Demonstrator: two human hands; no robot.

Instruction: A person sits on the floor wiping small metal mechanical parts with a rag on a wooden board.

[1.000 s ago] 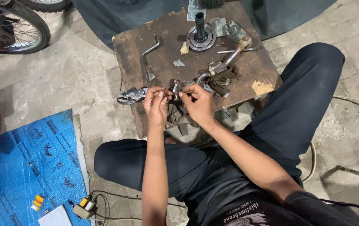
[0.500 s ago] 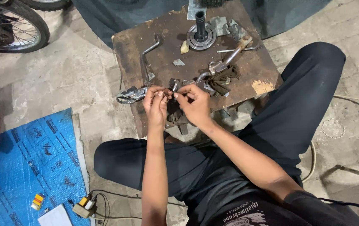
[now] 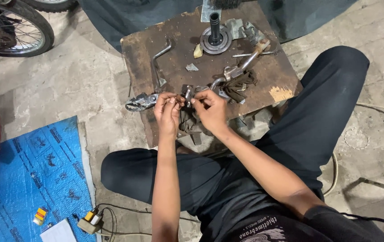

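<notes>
My left hand [image 3: 167,110] and my right hand [image 3: 210,107] meet over the near edge of a worn brown wooden board [image 3: 178,42]. Together their fingertips pinch a small grey metal part [image 3: 187,95] held between them. A dark rag [image 3: 187,123] hangs just under the hands. Left of my left hand a metal footpeg-like piece [image 3: 139,102] lies at the board's edge.
On the board lie a bent metal lever [image 3: 158,60], a round hub with a black shaft [image 3: 215,38], a long lever wrapped in a dark cloth [image 3: 241,74] and small scraps. A wheel [image 3: 10,29] stands at top left. A blue mat [image 3: 26,179] covers the floor at left.
Both hands stay at the board's near edge on the small metal part. The fingers shift slightly around it; nothing else has moved.
</notes>
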